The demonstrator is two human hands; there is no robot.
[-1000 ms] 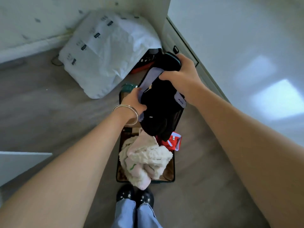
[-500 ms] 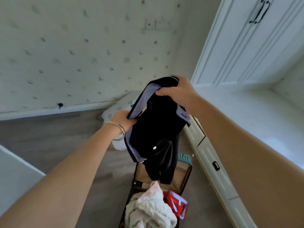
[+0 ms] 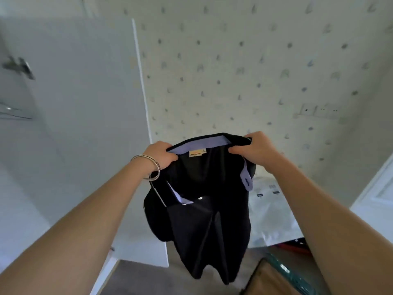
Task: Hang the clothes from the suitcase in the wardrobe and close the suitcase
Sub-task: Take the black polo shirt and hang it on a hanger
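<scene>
A black shirt (image 3: 204, 220) with a lilac inner collar and a yellow label hangs in the air in front of me. My left hand (image 3: 160, 155) grips the collar at its left end and my right hand (image 3: 257, 149) grips it at the right end, so the shirt hangs open and facing me. The open wardrobe door (image 3: 85, 124) stands white at the left, just beyond my left hand. Only a corner of the open suitcase (image 3: 274, 277), with its teal rim and brown lining, shows at the bottom right under the shirt.
A patterned wall (image 3: 244, 71) with a socket plate (image 3: 316, 110) is straight ahead. A white plastic bag (image 3: 270, 216) lies on the floor behind the shirt, with something red (image 3: 295, 245) beside it. White cabinet fronts (image 3: 380, 188) edge the right side.
I have lifted the shirt out of the suitcase and spread its collar between both hands. My view has swung up and left from the suitcase to the wall and wardrobe door.
</scene>
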